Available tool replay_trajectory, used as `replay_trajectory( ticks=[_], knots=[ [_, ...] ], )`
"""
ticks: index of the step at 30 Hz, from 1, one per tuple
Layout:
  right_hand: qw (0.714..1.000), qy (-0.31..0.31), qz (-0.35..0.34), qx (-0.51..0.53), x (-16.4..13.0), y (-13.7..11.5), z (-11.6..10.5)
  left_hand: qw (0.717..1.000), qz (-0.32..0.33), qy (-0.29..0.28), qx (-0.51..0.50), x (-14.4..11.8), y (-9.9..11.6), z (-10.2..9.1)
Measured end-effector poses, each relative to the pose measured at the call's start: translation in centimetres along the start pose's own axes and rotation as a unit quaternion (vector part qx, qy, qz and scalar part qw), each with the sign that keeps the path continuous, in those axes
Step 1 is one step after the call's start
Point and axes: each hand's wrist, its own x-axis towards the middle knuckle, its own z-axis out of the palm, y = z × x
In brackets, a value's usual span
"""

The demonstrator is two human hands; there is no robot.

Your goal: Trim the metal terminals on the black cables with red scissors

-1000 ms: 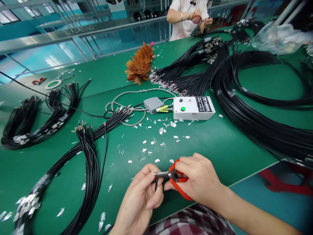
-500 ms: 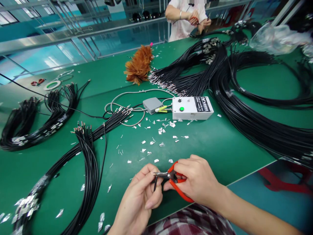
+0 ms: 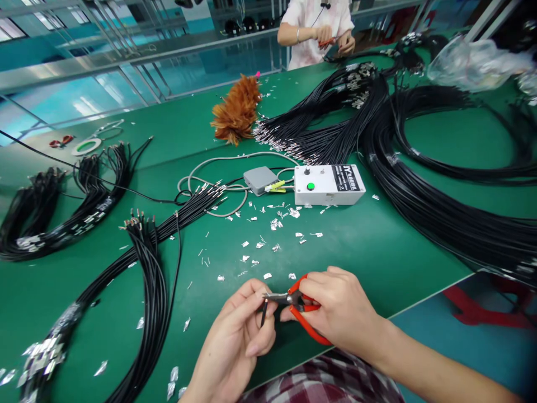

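Observation:
My right hand [image 3: 338, 310] grips red-handled scissors [image 3: 302, 313], whose metal blades point left. My left hand [image 3: 237, 347] pinches the end of a thin black cable [image 3: 263, 313] between thumb and fingers, right at the blade tips. Both hands hover over the near edge of the green table [image 3: 377, 246]. Small silver foil scraps [image 3: 268, 240] lie scattered on the table just beyond my hands.
A white control box [image 3: 329, 184] with a green button and a grey pedal [image 3: 259, 179] sit mid-table. Black cable bundles lie at left [image 3: 146, 291], far left [image 3: 54, 207] and right [image 3: 440, 212]. A brown feather duster [image 3: 237, 109] lies behind. Another person [image 3: 316, 28] works at the far side.
My hands have stayed nearly in place. The cable end in my left hand has shifted slightly at the blade tips, and the view has drifted a little.

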Motion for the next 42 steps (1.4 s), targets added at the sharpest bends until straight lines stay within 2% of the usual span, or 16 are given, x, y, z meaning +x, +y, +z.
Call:
replay_trajectory(
  ticks=[2, 3, 7, 8, 10, 14, 23, 26, 29, 31, 32, 33, 35, 37, 39, 42],
  knots=[
    [0.993, -0.029, 0.060, 0.095, 0.1, 0.1, 0.0, 1.000, 0.002, -0.001, 0.007, 0.0, 0.1, 0.1],
    [0.976, -0.055, 0.108, 0.181, 0.2, 0.2, -0.1, 1.000, 0.002, -0.001, 0.012, 0.0, 0.1, 0.1],
    [0.825, -0.137, 0.243, 0.492, 0.7, 0.7, -0.5, 0.998, 0.012, 0.010, 0.056, -0.1, 0.2, 0.6],
    [0.799, -0.142, 0.250, 0.528, 0.8, 0.9, -0.6, 0.997, 0.018, 0.015, 0.068, -0.1, 0.2, 0.7],
    [0.781, -0.130, 0.250, 0.557, 1.1, 1.0, -0.7, 0.996, 0.031, 0.024, 0.086, -0.3, 0.2, 0.9],
    [0.825, -0.072, 0.241, 0.506, 1.3, 0.7, -0.9, 0.990, 0.046, 0.035, 0.129, -0.4, 0.1, 1.0],
    [0.814, -0.105, 0.201, 0.534, 1.8, -0.6, -1.4, 0.989, 0.035, 0.025, 0.139, -0.4, -0.3, 0.7],
    [0.822, -0.072, 0.205, 0.527, 1.4, -0.9, -1.1, 0.989, 0.040, 0.031, 0.140, -0.4, -0.5, 0.7],
    [0.869, -0.018, 0.176, 0.462, 0.7, -1.2, -0.6, 0.976, 0.075, 0.066, 0.194, -0.3, -0.9, 0.8],
    [0.911, 0.008, 0.118, 0.396, 0.3, -1.2, -0.4, 0.952, 0.123, 0.105, 0.262, -0.4, -1.1, 0.8],
    [0.918, 0.020, 0.103, 0.382, 0.2, -1.1, -0.3, 0.936, 0.145, 0.120, 0.299, -0.4, -1.2, 0.8],
    [0.915, 0.031, 0.107, 0.389, 0.3, -1.0, -0.2, 0.919, 0.164, 0.134, 0.333, -0.4, -1.3, 0.7],
    [0.880, 0.055, 0.169, 0.440, 0.6, -0.7, -0.2, 0.891, 0.189, 0.152, 0.384, -0.5, -1.5, 0.4],
    [0.839, 0.078, 0.239, 0.482, 1.0, -0.1, -0.4, 0.878, 0.192, 0.158, 0.408, -0.5, -1.7, -0.1],
    [0.822, 0.106, 0.270, 0.490, 1.5, 0.7, -0.6, 0.877, 0.192, 0.163, 0.409, -0.6, -1.6, -0.8],
    [0.805, 0.151, 0.296, 0.492, 1.6, 1.9, -1.0, 0.844, 0.253, 0.211, 0.424, -1.0, 0.8, -1.8]
  ],
)
